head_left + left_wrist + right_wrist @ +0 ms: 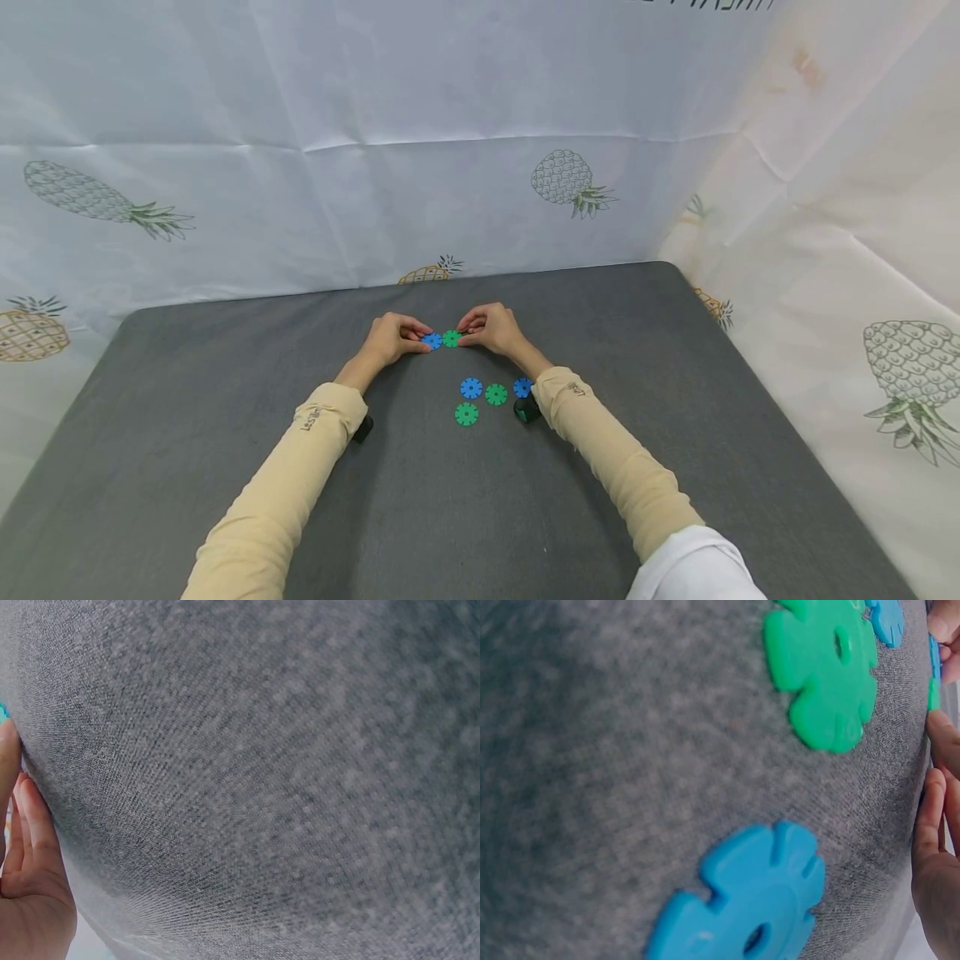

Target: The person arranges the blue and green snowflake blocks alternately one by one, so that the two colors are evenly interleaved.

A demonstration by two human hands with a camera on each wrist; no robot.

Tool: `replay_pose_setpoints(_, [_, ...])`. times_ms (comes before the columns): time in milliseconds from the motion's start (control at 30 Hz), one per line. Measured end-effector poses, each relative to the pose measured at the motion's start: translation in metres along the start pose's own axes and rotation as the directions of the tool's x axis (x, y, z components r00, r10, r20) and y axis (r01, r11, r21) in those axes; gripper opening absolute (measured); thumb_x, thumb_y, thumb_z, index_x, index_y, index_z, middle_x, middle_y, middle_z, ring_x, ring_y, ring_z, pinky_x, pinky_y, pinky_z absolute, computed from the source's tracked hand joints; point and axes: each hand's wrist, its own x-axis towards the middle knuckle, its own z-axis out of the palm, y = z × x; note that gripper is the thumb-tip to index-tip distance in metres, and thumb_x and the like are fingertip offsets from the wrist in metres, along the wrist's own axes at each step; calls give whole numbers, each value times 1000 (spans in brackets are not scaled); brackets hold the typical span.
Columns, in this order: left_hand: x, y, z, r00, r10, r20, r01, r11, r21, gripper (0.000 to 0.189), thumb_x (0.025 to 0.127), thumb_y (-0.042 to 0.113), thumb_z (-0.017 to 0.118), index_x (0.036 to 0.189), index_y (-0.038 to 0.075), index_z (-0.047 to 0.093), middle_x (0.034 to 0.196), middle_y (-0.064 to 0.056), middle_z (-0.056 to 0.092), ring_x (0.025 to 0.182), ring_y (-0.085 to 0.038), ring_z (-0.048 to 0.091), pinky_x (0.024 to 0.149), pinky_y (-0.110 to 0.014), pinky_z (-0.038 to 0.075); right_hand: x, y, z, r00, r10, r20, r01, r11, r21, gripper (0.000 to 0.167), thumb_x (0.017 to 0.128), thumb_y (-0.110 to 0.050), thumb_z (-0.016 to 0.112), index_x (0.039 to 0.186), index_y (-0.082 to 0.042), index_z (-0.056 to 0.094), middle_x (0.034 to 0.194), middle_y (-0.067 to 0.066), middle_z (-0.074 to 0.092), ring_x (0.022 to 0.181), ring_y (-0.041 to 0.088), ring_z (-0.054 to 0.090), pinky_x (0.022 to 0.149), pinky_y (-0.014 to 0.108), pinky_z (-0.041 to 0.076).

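Observation:
Toward the far side of the table, my left hand [388, 337] pinches a blue notched disc [432, 341] between thumb and fingers. Facing it, my right hand [492, 328] pinches a green notched disc [451, 338]. These two flat discs meet edge to edge or nearly so; whether their slots interlock cannot be made out. In the left wrist view only part of the left hand [34, 877] shows, at the left border. The right wrist view has the right hand [939, 847] at its right border, with the held green disc [934, 694] seen edge-on.
Nearer me on the grey table [442, 508] lie a blue disc [471, 388], a green disc [496, 394], another green disc [467, 414], and a blue disc [522, 387] partly behind the right wrist camera [527, 409]. A pineapple-print cloth [465, 208] hangs behind the table.

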Motion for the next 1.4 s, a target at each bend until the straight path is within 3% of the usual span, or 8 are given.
replay_pose_setpoints(167, [1, -1, 1, 1000, -6, 1, 6, 1000, -4, 26, 79, 9, 79, 103, -1, 74, 83, -11, 71, 77, -23, 64, 72, -33, 50, 0, 1, 0, 1000, 8, 7, -8, 1000, 20, 19, 76, -4, 80, 93, 1, 74, 92, 12, 73, 84, 18, 69, 74, 23, 53])
replay_pose_setpoints(300, [1, 0, 3, 1000, -7, 5, 7, 1000, -4, 26, 79, 10, 79, 103, -1, 74, 84, -12, 71, 78, -24, 64, 74, -35, 51, -1, 5, -3, 999, 42, 30, -46, 992, 115, 22, 77, -1, 79, 97, 2, 73, 96, 14, 72, 87, 20, 68, 76, 25, 53])
replay_pose_setpoints(667, [2, 2, 4, 1000, 4, 18, -4, 1000, -17, 27, 80, 10, 79, 104, -1, 74, 86, -12, 70, 79, -24, 64, 76, -37, 51, -5, 12, -17, 993, 42, 110, -82, 917, 391, 32, 83, 9, 69, 114, 11, 64, 114, 26, 64, 100, 28, 65, 82, 34, 53])
replay_pose_setpoints(967, [4, 0, 3, 1000, 11, 12, -11, 1000, -9, 27, 80, 11, 79, 104, 0, 74, 85, -11, 71, 79, -23, 64, 76, -37, 51, -14, 15, -26, 990, -6, 142, -58, 893, 446, 33, 86, 6, 67, 118, 11, 62, 119, 28, 61, 100, 24, 66, 85, 37, 53])
replay_pose_setpoints(1400, [2, -2, -2, 1000, -12, 19, 13, 1000, -22, 28, 80, 10, 78, 105, -1, 73, 86, -12, 70, 79, -23, 62, 74, -34, 50, -44, 14, -32, 982, -88, 166, 3, 892, 452, 32, 86, 1, 69, 117, 8, 63, 120, 28, 60, 101, 19, 65, 85, 36, 52])
